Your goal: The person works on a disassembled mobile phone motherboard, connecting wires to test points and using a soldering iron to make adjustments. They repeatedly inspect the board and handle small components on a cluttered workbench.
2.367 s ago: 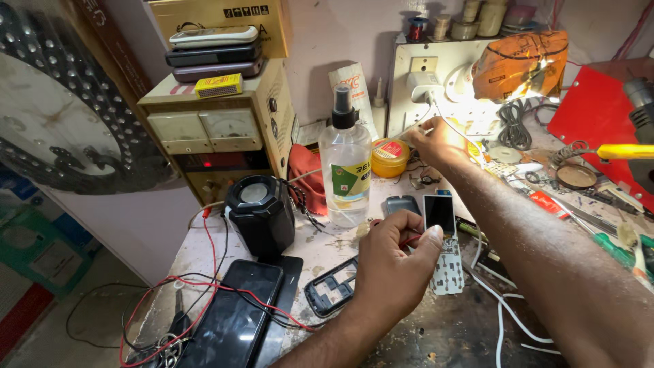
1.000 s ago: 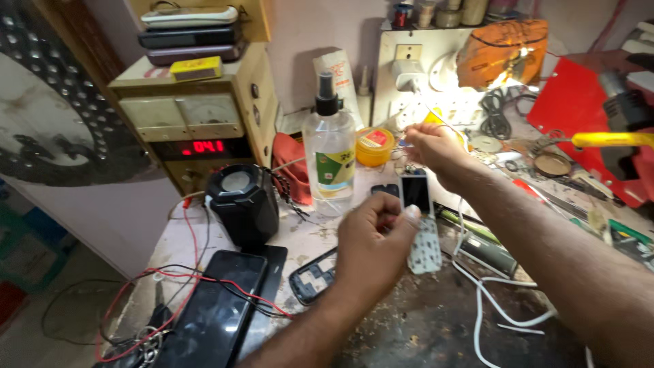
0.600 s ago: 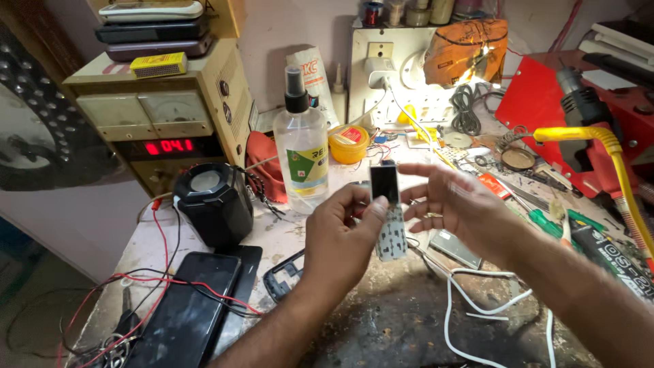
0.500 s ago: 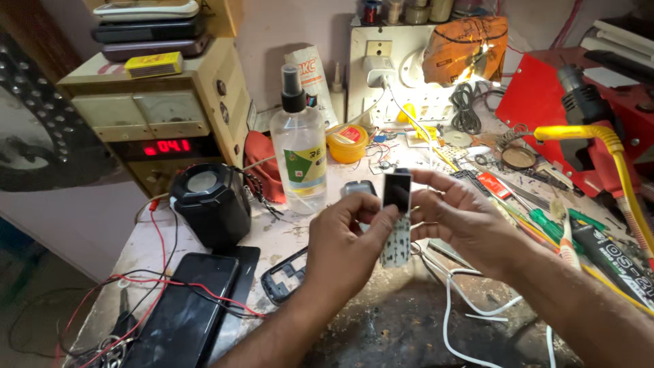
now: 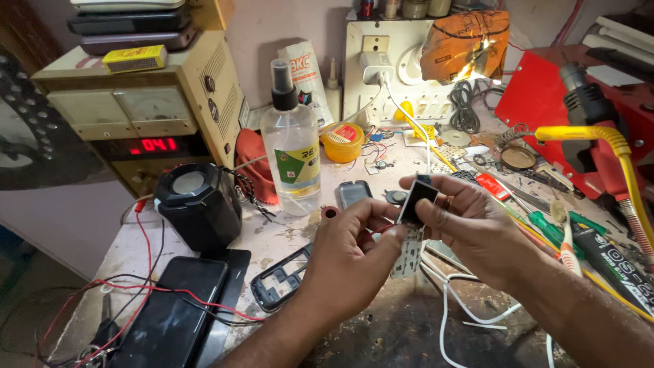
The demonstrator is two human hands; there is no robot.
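Above the middle of the cluttered bench, both hands hold a small phone circuit board [image 5: 409, 238] with a dark display module [image 5: 417, 200] at its top. My left hand [image 5: 354, 252] grips the board's lower part from the left. My right hand [image 5: 470, 221] pinches the dark display between thumb and fingers. A small phone back cover [image 5: 353, 193] lies on the bench just behind the hands. An empty dark phone frame [image 5: 281, 278] lies left of my left wrist.
A clear spray bottle [image 5: 293, 146], a black speaker [image 5: 191, 204] and a beige power supply with red digits [image 5: 139, 116] stand at the left. A large black phone [image 5: 170, 317] with red and black wires lies front left. Screwdrivers [image 5: 555, 232], a yellow tin [image 5: 343, 141] and a socket board [image 5: 381, 65] fill the right and back.
My right hand came back from the lamp area to the board. Both hands lifted the board off the bench and drew it nearer; the right fingers now pinch the display.
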